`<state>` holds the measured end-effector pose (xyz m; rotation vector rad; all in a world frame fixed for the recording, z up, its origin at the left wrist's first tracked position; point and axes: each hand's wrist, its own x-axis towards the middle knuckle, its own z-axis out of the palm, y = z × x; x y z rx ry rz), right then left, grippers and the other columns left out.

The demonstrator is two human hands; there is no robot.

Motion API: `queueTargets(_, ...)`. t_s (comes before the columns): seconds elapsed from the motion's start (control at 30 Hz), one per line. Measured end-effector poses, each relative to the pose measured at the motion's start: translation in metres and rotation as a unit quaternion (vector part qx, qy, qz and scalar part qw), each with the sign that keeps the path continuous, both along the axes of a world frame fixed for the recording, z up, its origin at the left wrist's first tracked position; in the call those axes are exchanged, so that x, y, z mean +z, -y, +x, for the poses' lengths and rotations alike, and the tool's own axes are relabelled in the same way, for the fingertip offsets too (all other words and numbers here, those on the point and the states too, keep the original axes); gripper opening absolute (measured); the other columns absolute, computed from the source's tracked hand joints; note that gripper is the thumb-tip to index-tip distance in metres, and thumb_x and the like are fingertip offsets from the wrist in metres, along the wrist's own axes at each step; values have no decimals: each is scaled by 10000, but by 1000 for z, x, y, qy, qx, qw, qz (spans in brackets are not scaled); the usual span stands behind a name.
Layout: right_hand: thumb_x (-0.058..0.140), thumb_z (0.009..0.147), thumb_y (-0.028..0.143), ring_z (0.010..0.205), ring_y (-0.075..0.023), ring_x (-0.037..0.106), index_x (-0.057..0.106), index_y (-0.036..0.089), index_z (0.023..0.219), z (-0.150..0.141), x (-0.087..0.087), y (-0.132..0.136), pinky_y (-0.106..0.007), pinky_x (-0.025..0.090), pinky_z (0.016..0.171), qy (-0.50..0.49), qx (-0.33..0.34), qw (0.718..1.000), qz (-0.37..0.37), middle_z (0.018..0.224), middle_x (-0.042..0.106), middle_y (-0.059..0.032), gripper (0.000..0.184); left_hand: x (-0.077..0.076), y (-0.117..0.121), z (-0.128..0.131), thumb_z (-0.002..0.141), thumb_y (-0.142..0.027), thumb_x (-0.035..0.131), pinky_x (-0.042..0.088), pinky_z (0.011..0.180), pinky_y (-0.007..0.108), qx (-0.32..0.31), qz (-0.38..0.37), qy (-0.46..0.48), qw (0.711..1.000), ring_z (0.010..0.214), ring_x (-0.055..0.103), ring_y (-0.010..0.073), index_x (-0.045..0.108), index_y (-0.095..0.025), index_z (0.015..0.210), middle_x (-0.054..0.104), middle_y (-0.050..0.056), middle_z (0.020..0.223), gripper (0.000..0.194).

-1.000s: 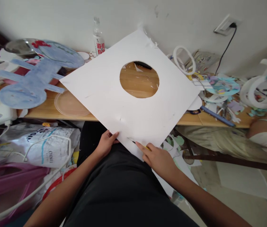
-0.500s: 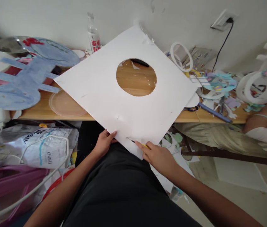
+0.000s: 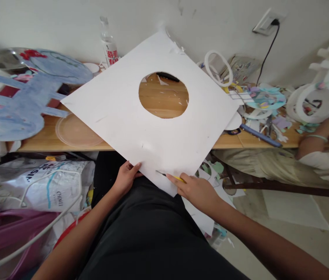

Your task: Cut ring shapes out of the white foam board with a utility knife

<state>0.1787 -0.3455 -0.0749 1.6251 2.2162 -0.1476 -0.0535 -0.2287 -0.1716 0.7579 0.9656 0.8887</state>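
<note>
A large white foam board or card sheet (image 3: pixel 112 105) lies cornerwise over the table edge, its near corner reaching my lap. An oval hole in it shows the wooden table (image 3: pixel 164 97) beneath. My left hand (image 3: pixel 126 177) pinches the sheet's lower left edge, thumb on top and fingers underneath. In my right hand (image 3: pixel 196 190) is a slim yellow craft knife (image 3: pixel 179 179), its thin blade pointing left onto the sheet near the close corner. Whether the tip is in the sheet I cannot tell.
A blue painted cut-out (image 3: pixel 21 105) lies at the left, near a glass bottle (image 3: pixel 109 46). White rings (image 3: pixel 218 68), paper scraps and a blue stick-like tool (image 3: pixel 260 136) lie to the right. Another person's arm (image 3: pixel 316 144) rests at the far right. Bags (image 3: pixel 56 186) are below left.
The whole view has shifted slightly, so the table things appear a little further left. Both hands keep their hold, and the knife tip stays at nearly the same place on the sheet.
</note>
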Motion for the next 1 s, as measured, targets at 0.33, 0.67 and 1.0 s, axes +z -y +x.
queueTargets(0.33, 504, 953, 307, 705, -144, 607, 313, 382, 1510, 9, 4, -4, -264, 248, 485, 7, 28, 1000, 9, 1039, 629, -34, 594, -5, 0, -1, 732, -382, 798, 629, 706, 337, 3, 1, -4, 1000, 900, 687, 225, 679, -133, 1008, 721, 104, 1046, 390)
queueTargets(0.67, 535, 937, 268, 750, -147, 593, 387, 397, 1468, 23, 6, -9, -259, 291, 541, -13, 53, 998, 27, 1019, 635, -23, 567, -7, -2, -1, 731, -385, 798, 622, 681, 315, 2, 2, -13, 1000, 888, 691, 223, 681, -134, 999, 724, 107, 1040, 386)
queueTargets(1.0, 527, 945, 251, 762, -148, 588, 414, 396, 1449, 33, 10, -11, -257, 300, 553, -12, 70, 997, 35, 1012, 642, -17, 536, -4, -1, -1, 729, -396, 794, 624, 688, 332, 2, 2, -22, 1000, 902, 696, 240, 674, -132, 1002, 727, 123, 1060, 399)
